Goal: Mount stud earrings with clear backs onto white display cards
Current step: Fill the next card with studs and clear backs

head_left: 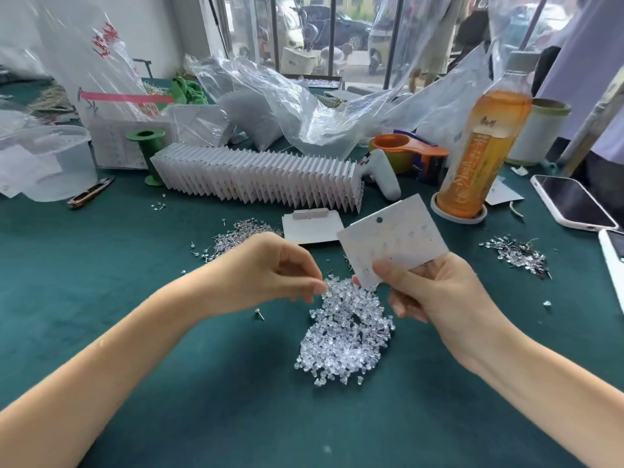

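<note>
Right grip [435, 292] pinches white card [393, 246] above clear backs pile [347, 336]; left grip [287, 275] fingertips pressed together, contents unclear; tiny back could slip, lost on green surface [202, 383].

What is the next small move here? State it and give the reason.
Probably bring the left hand across to the white card and press a clear back on behind it. The right hand holds the card tilted above the pile of clear backs, studs seem to sit in it already, and the left fingers are pinched at the pile's edge; what they hold is too small to tell.
</note>
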